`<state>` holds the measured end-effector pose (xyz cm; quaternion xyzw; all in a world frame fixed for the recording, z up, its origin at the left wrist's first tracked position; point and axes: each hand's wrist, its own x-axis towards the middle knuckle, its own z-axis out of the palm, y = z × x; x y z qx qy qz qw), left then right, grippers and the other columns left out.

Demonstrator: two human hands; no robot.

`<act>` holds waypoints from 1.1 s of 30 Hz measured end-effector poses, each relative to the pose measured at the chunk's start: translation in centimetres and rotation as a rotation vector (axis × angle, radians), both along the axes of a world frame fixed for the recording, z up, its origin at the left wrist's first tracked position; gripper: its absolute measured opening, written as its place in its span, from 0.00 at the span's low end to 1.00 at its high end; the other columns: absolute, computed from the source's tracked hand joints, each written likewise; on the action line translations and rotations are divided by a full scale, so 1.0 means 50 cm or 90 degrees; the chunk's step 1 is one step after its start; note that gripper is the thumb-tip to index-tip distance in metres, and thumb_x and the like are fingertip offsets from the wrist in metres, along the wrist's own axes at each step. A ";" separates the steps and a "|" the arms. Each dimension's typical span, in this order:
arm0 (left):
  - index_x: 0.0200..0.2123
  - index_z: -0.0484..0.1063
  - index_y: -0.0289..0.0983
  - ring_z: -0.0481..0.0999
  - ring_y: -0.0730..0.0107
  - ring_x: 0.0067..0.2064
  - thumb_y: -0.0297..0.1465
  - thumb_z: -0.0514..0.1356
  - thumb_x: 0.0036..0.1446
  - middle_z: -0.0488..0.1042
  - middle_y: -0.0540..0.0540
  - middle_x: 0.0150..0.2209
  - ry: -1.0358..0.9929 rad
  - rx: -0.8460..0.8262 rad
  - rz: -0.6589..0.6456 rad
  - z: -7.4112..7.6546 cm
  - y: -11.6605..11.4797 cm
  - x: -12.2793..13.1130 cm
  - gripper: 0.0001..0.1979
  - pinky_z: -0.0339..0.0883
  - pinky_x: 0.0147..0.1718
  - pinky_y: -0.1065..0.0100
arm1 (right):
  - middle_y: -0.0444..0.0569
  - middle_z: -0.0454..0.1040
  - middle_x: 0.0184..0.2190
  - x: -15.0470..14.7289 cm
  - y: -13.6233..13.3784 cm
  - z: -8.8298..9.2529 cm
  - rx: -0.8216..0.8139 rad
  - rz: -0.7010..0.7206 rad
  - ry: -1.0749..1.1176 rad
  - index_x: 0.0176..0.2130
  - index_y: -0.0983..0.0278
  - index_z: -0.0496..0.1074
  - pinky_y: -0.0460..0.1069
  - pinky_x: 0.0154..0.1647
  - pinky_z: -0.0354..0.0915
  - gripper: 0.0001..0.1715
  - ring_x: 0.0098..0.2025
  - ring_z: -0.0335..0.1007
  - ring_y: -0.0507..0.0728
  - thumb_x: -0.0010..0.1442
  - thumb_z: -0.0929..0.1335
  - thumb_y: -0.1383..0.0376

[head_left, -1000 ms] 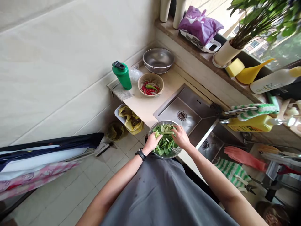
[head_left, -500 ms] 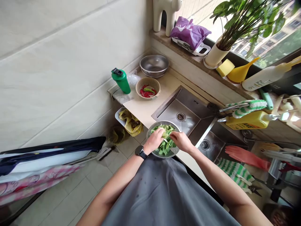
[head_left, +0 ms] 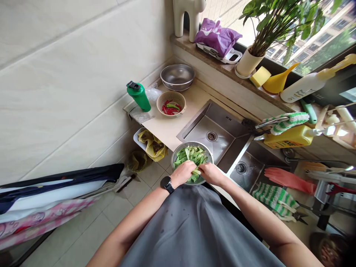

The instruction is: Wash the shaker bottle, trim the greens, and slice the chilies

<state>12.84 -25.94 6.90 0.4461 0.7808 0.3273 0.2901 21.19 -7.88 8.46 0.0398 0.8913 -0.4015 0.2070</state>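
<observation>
Sink (head_left: pixel 200 128): the larger steel basin, set into the pale surface (head_left: pixel 164 128), its drain showing.
Colander (head_left: pixel 209 152): steel, at the near edge of the sink, on the person's side, overlapping that edge in view; what bears it cannot be told.
Greens (head_left: pixel 194 154): leaves and pale stems heaped in the colander, just nearer to the person than the sink.
Left hand (head_left: pixel 184 172): over the near part of the colander, on the near side of the sink; fingers curled together, clamped on a pale piece of the greens. A dark watch (head_left: pixel 165 181) sits on that wrist.
Right hand (head_left: pixel 210 173): just beside the left, near the front edge of the sink; fingers pinched together on the same piece, their tips partly hidden.
Chillies (head_left: pixel 168 108): red ones with a green one among them, in a beige basket (head_left: pixel 175 96) left of the sink.
Steel bowl (head_left: pixel 178 78): beyond the basket, near the far left corner of the sink.
Green bottle (head_left: pixel 141 99): upright, farther left of the sink, near the wall.
Small basin (head_left: pixel 247 183): right beside the sink.
Pink glove (head_left: pixel 287 180): well to the right of the sink.
</observation>
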 end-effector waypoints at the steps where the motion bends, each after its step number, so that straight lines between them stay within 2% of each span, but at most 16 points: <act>1: 0.28 0.71 0.38 0.71 0.61 0.40 0.17 0.54 0.57 0.72 0.44 0.32 -0.012 0.015 0.017 0.003 0.000 -0.001 0.12 0.66 0.43 0.63 | 0.48 0.73 0.22 -0.002 -0.003 0.000 -0.048 -0.023 -0.020 0.23 0.62 0.70 0.47 0.31 0.62 0.16 0.25 0.63 0.52 0.62 0.66 0.66; 3: 0.30 0.74 0.38 0.72 0.61 0.39 0.21 0.54 0.60 0.74 0.44 0.33 -0.059 0.059 0.067 0.008 -0.001 -0.005 0.11 0.66 0.42 0.63 | 0.46 0.71 0.22 -0.007 -0.010 -0.003 -0.207 -0.132 -0.088 0.24 0.62 0.69 0.46 0.27 0.60 0.15 0.23 0.61 0.51 0.62 0.65 0.62; 6: 0.34 0.76 0.38 0.73 0.62 0.38 0.31 0.55 0.66 0.76 0.44 0.34 -0.161 0.116 0.198 0.007 -0.010 -0.013 0.11 0.66 0.40 0.64 | 0.45 0.69 0.23 -0.011 -0.017 -0.016 -0.471 -0.378 -0.186 0.27 0.62 0.69 0.45 0.22 0.57 0.13 0.22 0.58 0.51 0.59 0.66 0.57; 7: 0.34 0.75 0.38 0.74 0.63 0.37 0.35 0.55 0.67 0.77 0.44 0.34 -0.191 0.117 0.257 0.003 -0.014 -0.014 0.12 0.66 0.39 0.65 | 0.46 0.69 0.23 -0.011 -0.014 -0.022 -0.528 -0.446 -0.195 0.28 0.62 0.69 0.46 0.23 0.58 0.12 0.23 0.58 0.51 0.58 0.67 0.57; 9: 0.31 0.73 0.38 0.73 0.64 0.35 0.40 0.54 0.67 0.76 0.45 0.32 -0.230 0.100 0.353 -0.007 -0.023 -0.017 0.16 0.65 0.38 0.65 | 0.47 0.71 0.27 -0.013 0.001 -0.037 -0.582 -0.521 -0.183 0.31 0.62 0.70 0.46 0.25 0.62 0.10 0.25 0.61 0.51 0.55 0.69 0.58; 11: 0.27 0.70 0.39 0.73 0.64 0.35 0.43 0.53 0.68 0.75 0.46 0.31 -0.241 0.082 0.386 -0.020 -0.030 -0.018 0.20 0.65 0.39 0.65 | 0.48 0.73 0.30 -0.016 0.026 -0.051 -0.575 -0.536 -0.157 0.34 0.62 0.70 0.47 0.29 0.65 0.09 0.28 0.64 0.52 0.51 0.69 0.61; 14: 0.26 0.67 0.40 0.75 0.63 0.36 0.45 0.52 0.68 0.75 0.46 0.31 -0.259 0.086 0.366 -0.035 -0.030 -0.019 0.22 0.66 0.41 0.64 | 0.49 0.74 0.36 -0.028 0.060 -0.061 -0.557 -0.488 -0.124 0.34 0.61 0.68 0.48 0.33 0.68 0.10 0.33 0.67 0.54 0.48 0.68 0.62; 16: 0.27 0.65 0.40 0.77 0.62 0.36 0.46 0.52 0.68 0.75 0.46 0.30 -0.291 0.085 0.359 -0.040 -0.025 -0.020 0.20 0.66 0.40 0.64 | 0.49 0.73 0.36 -0.041 0.070 -0.062 -0.562 -0.462 -0.117 0.32 0.60 0.65 0.48 0.32 0.67 0.10 0.34 0.67 0.54 0.51 0.67 0.58; 19: 0.31 0.64 0.42 0.78 0.62 0.32 0.47 0.54 0.67 0.75 0.48 0.26 -0.312 0.060 0.346 -0.044 -0.016 -0.021 0.17 0.66 0.36 0.64 | 0.46 0.68 0.29 -0.060 0.069 -0.065 -0.558 -0.481 -0.113 0.27 0.60 0.59 0.47 0.27 0.62 0.21 0.28 0.61 0.51 0.58 0.66 0.48; 22: 0.35 0.66 0.42 0.76 0.62 0.28 0.47 0.56 0.66 0.75 0.49 0.24 -0.297 0.045 0.341 -0.051 -0.007 -0.025 0.15 0.65 0.32 0.64 | 0.43 0.68 0.28 -0.070 0.064 -0.077 -0.547 -0.458 -0.091 0.29 0.60 0.62 0.47 0.28 0.61 0.26 0.26 0.58 0.50 0.55 0.70 0.43; 24: 0.36 0.68 0.41 0.77 0.61 0.30 0.45 0.59 0.64 0.76 0.47 0.27 -0.251 0.046 0.349 -0.061 0.002 -0.030 0.14 0.66 0.33 0.64 | 0.44 0.71 0.31 -0.072 0.062 -0.089 -0.471 -0.412 -0.059 0.36 0.61 0.68 0.47 0.30 0.62 0.24 0.27 0.61 0.51 0.57 0.69 0.44; 25: 0.36 0.69 0.40 0.78 0.60 0.32 0.43 0.61 0.63 0.78 0.46 0.29 -0.217 0.046 0.356 -0.068 0.008 -0.033 0.12 0.67 0.35 0.63 | 0.45 0.72 0.31 -0.074 0.061 -0.094 -0.391 -0.383 -0.039 0.40 0.62 0.69 0.48 0.31 0.63 0.22 0.28 0.62 0.52 0.60 0.67 0.46; 27: 0.36 0.72 0.39 0.79 0.57 0.36 0.38 0.64 0.61 0.80 0.42 0.33 -0.152 0.040 0.364 -0.083 0.022 -0.040 0.09 0.68 0.39 0.62 | 0.47 0.74 0.34 -0.080 0.057 -0.103 -0.174 -0.299 0.014 0.46 0.63 0.70 0.50 0.35 0.65 0.18 0.31 0.66 0.54 0.66 0.63 0.53; 29: 0.37 0.75 0.38 0.80 0.55 0.38 0.35 0.65 0.60 0.80 0.41 0.35 -0.114 0.027 0.365 -0.095 0.034 -0.046 0.06 0.69 0.41 0.61 | 0.51 0.75 0.39 -0.091 0.050 -0.107 0.046 -0.180 0.062 0.49 0.63 0.72 0.51 0.41 0.66 0.14 0.38 0.70 0.57 0.68 0.63 0.61; 31: 0.37 0.76 0.37 0.80 0.55 0.38 0.33 0.64 0.61 0.80 0.40 0.35 -0.088 0.014 0.357 -0.100 0.042 -0.051 0.05 0.70 0.43 0.60 | 0.55 0.74 0.43 -0.103 0.044 -0.105 0.207 -0.059 0.082 0.46 0.63 0.74 0.51 0.44 0.66 0.11 0.44 0.70 0.59 0.67 0.64 0.66; 33: 0.36 0.77 0.36 0.79 0.55 0.39 0.33 0.65 0.61 0.80 0.39 0.37 -0.064 0.009 0.335 -0.098 0.045 -0.053 0.05 0.70 0.44 0.59 | 0.57 0.73 0.43 -0.110 0.039 -0.096 0.296 0.034 0.085 0.38 0.64 0.75 0.51 0.44 0.66 0.10 0.45 0.69 0.60 0.68 0.64 0.67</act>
